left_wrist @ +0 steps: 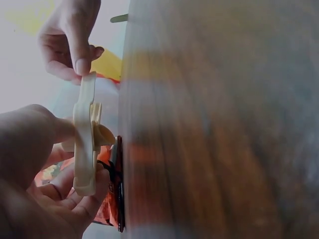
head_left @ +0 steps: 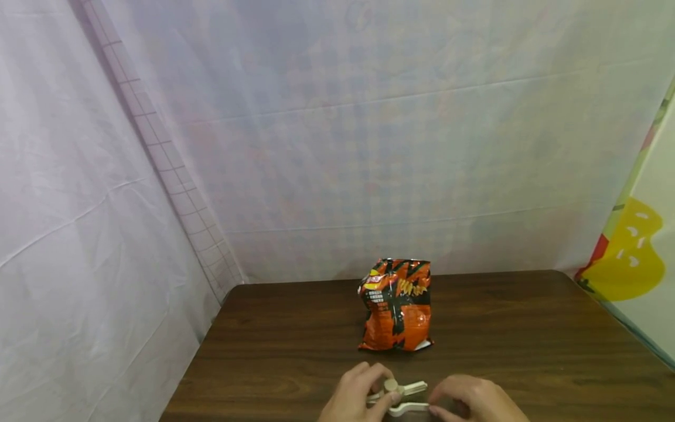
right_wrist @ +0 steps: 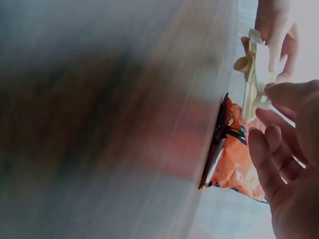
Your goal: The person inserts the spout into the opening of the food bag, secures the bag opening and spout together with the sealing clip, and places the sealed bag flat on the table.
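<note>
A cream plastic bag clip point(head_left: 413, 388) with a round cap-like knob stands partly open, its two arms spread apart, near the table's front edge. My left hand point(head_left: 353, 395) grips its knob end between thumb and fingers. At the other end, my right hand point(head_left: 477, 398) pinches the tip of one arm with thumb and forefinger. Seen from the left wrist, the clip point(left_wrist: 84, 134) lies between both hands. Just beyond the hands, an orange and black snack bag point(head_left: 398, 316) stands upright on the table; neither hand touches it.
The dark wood-grain table point(head_left: 274, 346) runs back to a pale curtain point(head_left: 369, 146). Another white curtain point(head_left: 79, 205) hangs along the left side. At the right, a yellow shape point(head_left: 627, 264) shows on a pale surface beside the table edge.
</note>
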`<state>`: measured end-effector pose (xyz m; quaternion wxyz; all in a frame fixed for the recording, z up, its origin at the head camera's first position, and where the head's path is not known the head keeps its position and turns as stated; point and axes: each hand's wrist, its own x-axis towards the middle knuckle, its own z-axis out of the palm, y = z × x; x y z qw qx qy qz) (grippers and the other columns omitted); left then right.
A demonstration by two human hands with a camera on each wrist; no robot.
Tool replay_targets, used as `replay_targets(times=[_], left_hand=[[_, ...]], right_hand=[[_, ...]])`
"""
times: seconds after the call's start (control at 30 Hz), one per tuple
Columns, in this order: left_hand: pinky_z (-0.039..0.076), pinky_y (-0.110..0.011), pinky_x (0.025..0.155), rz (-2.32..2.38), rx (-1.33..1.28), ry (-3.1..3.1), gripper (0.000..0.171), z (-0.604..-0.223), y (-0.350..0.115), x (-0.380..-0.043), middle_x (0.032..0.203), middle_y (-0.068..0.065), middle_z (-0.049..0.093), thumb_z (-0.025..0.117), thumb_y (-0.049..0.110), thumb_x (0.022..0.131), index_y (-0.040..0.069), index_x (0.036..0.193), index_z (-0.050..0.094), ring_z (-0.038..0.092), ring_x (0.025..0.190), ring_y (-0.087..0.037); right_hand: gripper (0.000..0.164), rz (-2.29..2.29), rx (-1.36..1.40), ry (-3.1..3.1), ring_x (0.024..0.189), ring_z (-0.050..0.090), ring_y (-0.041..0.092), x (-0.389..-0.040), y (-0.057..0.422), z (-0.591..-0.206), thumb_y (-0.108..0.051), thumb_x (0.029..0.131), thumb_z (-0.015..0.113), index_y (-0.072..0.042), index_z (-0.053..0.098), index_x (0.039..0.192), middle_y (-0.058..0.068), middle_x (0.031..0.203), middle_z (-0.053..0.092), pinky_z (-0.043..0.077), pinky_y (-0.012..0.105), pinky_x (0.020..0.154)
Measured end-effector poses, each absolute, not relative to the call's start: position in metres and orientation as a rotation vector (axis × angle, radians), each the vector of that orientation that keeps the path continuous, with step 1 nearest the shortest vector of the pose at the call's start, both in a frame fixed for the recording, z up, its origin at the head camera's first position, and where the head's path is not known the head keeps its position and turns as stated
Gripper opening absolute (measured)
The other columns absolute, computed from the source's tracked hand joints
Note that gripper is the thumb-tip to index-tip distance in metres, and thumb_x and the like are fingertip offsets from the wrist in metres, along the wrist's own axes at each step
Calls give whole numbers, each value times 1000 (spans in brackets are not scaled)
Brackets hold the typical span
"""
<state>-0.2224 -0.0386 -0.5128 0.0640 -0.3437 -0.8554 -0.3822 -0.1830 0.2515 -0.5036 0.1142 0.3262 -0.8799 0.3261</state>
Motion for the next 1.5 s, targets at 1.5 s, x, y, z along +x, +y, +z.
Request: replay_targets(times=[1.5], left_hand=[[47,-12,68,-1163,-1040,-2618,19,-511,-39,-225,88,13,61,84,38,96,29,110,77,52,79,9]], right_hand=[[6,995,1147,-2690,79,52,-16,-184,243,-512,-32,99,78,-31,79,105,-29,93,62,46,16,59]])
